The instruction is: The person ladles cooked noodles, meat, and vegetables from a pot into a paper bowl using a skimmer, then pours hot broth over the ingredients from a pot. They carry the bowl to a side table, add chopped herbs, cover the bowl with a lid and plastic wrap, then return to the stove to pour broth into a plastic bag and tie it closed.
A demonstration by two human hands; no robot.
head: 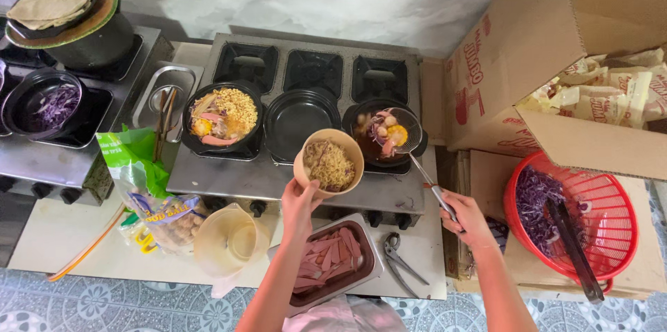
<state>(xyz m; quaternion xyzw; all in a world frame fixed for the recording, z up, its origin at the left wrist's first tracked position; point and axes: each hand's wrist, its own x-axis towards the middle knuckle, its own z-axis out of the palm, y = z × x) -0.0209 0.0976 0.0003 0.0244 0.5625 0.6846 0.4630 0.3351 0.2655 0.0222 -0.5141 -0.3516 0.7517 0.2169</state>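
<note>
Both forearms are bare from elbow to wrist, with no sleeves, watch, bracelet or gloves showing. The left hand (297, 201) and the right hand (467, 218) carry no rings that can be made out. Below the left elbow, at the bottom edge, lies a fold of pale pinkish-white garment (340, 317).

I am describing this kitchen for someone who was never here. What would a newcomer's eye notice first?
First, the two hands at the centre: the left hand holds a tan bowl of noodles tilted over the steel stove, and the right hand holds a wire skimmer in the right black pot. Next, the red basket of purple cabbage at the right.
</note>
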